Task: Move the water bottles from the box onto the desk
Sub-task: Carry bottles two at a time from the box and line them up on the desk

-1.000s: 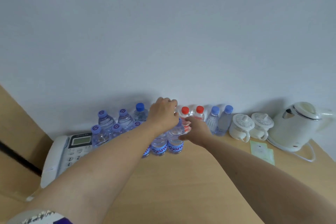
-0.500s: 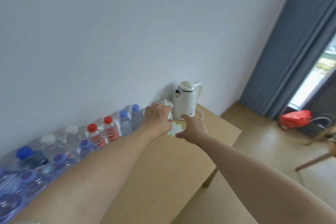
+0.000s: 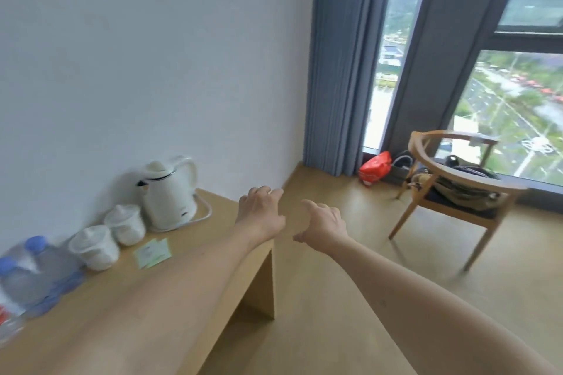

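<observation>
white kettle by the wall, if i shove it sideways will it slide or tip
The white kettle looks tall for its footprint, so a high push may well tip it; a low one more likely slides it. Its cord loops around the base and could drag or snag. The lidded cups stand close beside it, so it might knock them.

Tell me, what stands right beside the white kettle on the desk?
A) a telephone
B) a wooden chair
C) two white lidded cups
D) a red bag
C: two white lidded cups stand in a row next to the kettle on the desk, between it and the water bottles; both hands are empty.
</observation>
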